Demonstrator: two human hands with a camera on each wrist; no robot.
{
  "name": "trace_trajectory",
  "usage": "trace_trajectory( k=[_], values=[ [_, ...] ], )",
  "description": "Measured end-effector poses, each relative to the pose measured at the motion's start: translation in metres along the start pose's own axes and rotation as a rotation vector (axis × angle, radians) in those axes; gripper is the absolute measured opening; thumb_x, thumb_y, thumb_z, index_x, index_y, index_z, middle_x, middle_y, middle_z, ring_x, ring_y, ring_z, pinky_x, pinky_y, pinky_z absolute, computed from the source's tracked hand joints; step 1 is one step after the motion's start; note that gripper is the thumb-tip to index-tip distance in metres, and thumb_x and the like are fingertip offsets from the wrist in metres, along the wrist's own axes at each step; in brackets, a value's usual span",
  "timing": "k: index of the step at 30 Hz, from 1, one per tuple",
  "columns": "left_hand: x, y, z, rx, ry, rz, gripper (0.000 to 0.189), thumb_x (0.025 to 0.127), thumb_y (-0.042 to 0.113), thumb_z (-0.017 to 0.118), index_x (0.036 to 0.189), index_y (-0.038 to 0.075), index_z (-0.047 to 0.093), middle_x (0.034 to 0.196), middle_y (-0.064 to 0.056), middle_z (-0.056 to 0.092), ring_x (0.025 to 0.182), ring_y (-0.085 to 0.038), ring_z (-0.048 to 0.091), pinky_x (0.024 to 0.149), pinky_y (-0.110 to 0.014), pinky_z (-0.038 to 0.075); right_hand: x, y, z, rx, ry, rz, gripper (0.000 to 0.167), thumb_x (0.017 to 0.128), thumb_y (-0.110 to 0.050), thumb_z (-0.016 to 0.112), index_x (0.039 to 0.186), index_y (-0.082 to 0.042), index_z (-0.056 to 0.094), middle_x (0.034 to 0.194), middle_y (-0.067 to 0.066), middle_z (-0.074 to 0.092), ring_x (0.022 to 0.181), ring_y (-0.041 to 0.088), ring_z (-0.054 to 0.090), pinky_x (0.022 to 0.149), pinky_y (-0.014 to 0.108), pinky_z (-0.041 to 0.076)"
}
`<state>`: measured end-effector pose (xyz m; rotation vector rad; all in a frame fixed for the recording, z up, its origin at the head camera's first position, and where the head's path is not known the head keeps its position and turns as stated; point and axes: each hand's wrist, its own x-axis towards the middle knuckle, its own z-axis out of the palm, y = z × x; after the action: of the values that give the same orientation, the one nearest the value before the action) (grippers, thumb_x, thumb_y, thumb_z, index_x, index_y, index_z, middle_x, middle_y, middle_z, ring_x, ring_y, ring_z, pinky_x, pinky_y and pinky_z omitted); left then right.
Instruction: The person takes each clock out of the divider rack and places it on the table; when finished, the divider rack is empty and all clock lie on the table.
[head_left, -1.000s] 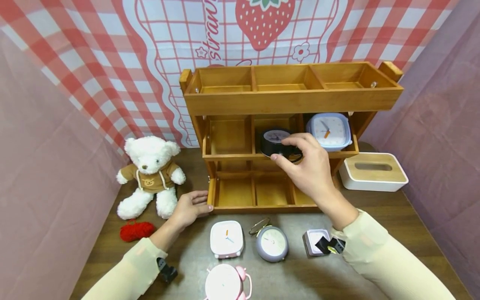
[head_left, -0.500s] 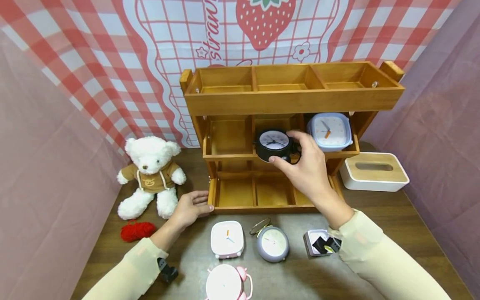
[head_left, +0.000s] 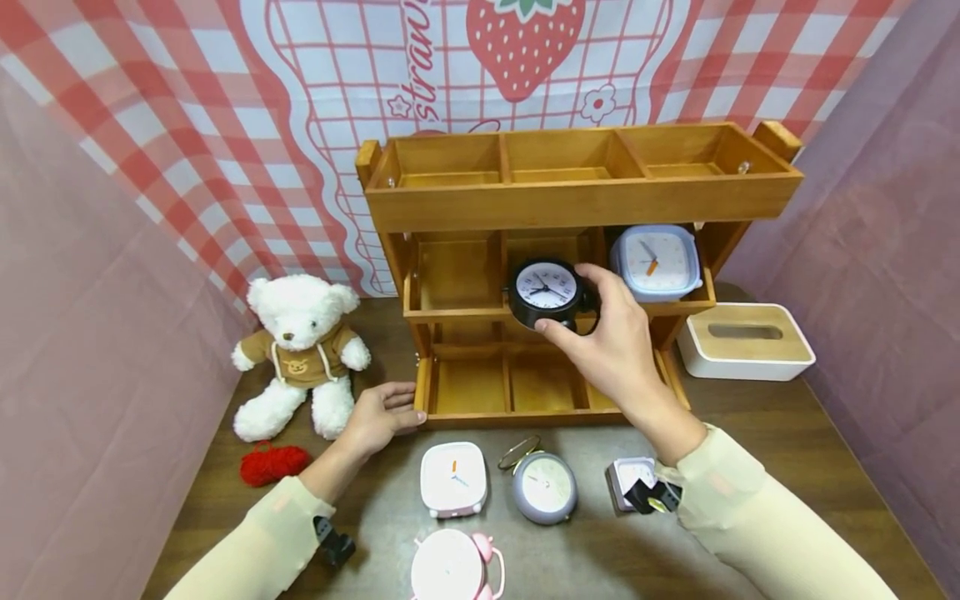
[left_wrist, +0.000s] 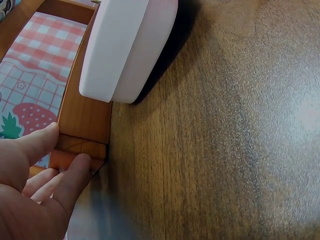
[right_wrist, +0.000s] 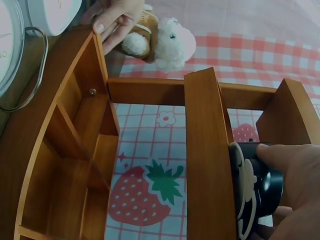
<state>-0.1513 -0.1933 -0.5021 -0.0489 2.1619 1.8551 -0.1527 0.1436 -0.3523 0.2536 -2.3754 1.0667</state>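
My right hand (head_left: pixel 618 337) grips a round black alarm clock (head_left: pixel 546 286) at its side, thumb in front and fingers behind. The clock, its white face tilted up, is at the middle compartment of the wooden shelf (head_left: pixel 577 207), on the second tier. From the right wrist view, the black clock (right_wrist: pixel 267 187) shows its dark casing beside the tier's front board. My left hand (head_left: pixel 378 417) holds the shelf's lower left corner; in the left wrist view its thumb and fingers pinch that wooden corner (left_wrist: pixel 80 146). A blue alarm clock (head_left: pixel 658 262) sits in the right compartment.
On the table before the shelf lie a white square clock (head_left: pixel 453 477), a grey round clock (head_left: pixel 545 488), a pink twin-bell clock (head_left: pixel 447 567) and a small square clock (head_left: pixel 628 483). A teddy bear (head_left: pixel 303 350), red yarn (head_left: pixel 273 463) and tissue box (head_left: pixel 746 342) flank the shelf.
The black clock has turned in my right hand, its face coming round more toward the head camera, and has shifted slightly left and forward. My left hand stays at the shelf corner.
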Motion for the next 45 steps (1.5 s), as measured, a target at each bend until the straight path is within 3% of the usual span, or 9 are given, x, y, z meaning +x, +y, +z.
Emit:
trace_trajectory(
  k=[5, 15, 20, 23, 29, 38, 45],
  values=[
    [-0.001, 0.000, -0.001, 0.005, 0.001, 0.000, 0.057, 0.089, -0.006, 0.074, 0.141, -0.013, 0.051, 0.138, -0.037, 0.056, 0.125, -0.044, 0.061, 0.083, -0.033, 0.064, -0.001, 0.000, -0.001, -0.025, -0.033, 0.035, 0.078, 0.070, -0.035, 0.094, 0.136, -0.010, 0.061, 0.128, 0.019, 0.067, 0.118, 0.041, 0.061, 0.095, 0.058, 0.049],
    [0.000, 0.000, 0.000, 0.020, 0.011, 0.013, 0.057, 0.088, -0.007, 0.074, 0.140, -0.012, 0.052, 0.136, -0.037, 0.058, 0.123, -0.043, 0.063, 0.083, -0.034, 0.064, -0.006, 0.004, -0.007, 0.076, -0.005, 0.002, 0.078, 0.066, -0.034, 0.098, 0.134, -0.016, 0.065, 0.124, 0.009, 0.073, 0.111, 0.027, 0.067, 0.089, 0.043, 0.053],
    [-0.001, -0.001, -0.001, 0.021, 0.011, 0.020, 0.056, 0.088, -0.007, 0.075, 0.140, -0.013, 0.053, 0.136, -0.037, 0.058, 0.124, -0.044, 0.062, 0.084, -0.034, 0.064, -0.013, 0.003, -0.014, 0.119, -0.086, 0.012, 0.078, 0.067, -0.032, 0.099, 0.136, -0.018, 0.064, 0.125, 0.008, 0.073, 0.113, 0.024, 0.069, 0.094, 0.046, 0.056],
    [-0.002, -0.001, -0.001, 0.020, 0.010, 0.023, 0.056, 0.088, -0.007, 0.075, 0.139, -0.013, 0.053, 0.136, -0.037, 0.058, 0.124, -0.045, 0.062, 0.084, -0.033, 0.064, -0.021, 0.004, -0.020, 0.119, -0.150, 0.002, 0.079, 0.068, -0.033, 0.098, 0.138, -0.022, 0.063, 0.125, 0.004, 0.073, 0.112, 0.020, 0.069, 0.094, 0.040, 0.057],
    [-0.001, -0.001, 0.000, -0.006, 0.004, 0.010, 0.057, 0.089, -0.007, 0.073, 0.141, -0.013, 0.051, 0.138, -0.037, 0.056, 0.125, -0.044, 0.062, 0.086, -0.036, 0.064, -0.044, 0.010, -0.029, 0.116, -0.213, -0.083, 0.081, 0.065, -0.031, 0.100, 0.138, -0.025, 0.064, 0.127, -0.003, 0.073, 0.111, 0.014, 0.068, 0.094, 0.016, 0.050],
    [0.003, -0.001, 0.003, -0.007, 0.010, 0.004, 0.058, 0.088, -0.007, 0.073, 0.142, -0.012, 0.051, 0.138, -0.037, 0.057, 0.124, -0.044, 0.062, 0.086, -0.037, 0.064, -0.096, 0.031, -0.040, 0.124, -0.308, -0.139, 0.088, 0.062, -0.034, 0.101, 0.140, -0.024, 0.062, 0.133, -0.008, 0.069, 0.119, 0.006, 0.064, 0.099, 0.015, 0.050],
    [0.001, -0.004, 0.000, -0.007, 0.008, 0.006, 0.058, 0.089, -0.007, 0.073, 0.142, -0.013, 0.050, 0.139, -0.038, 0.055, 0.125, -0.044, 0.061, 0.085, -0.036, 0.064, -0.137, 0.048, -0.040, 0.128, -0.380, -0.173, 0.085, 0.063, -0.038, 0.100, 0.139, -0.023, 0.063, 0.132, -0.007, 0.070, 0.119, 0.008, 0.066, 0.105, 0.009, 0.042]
  ],
)
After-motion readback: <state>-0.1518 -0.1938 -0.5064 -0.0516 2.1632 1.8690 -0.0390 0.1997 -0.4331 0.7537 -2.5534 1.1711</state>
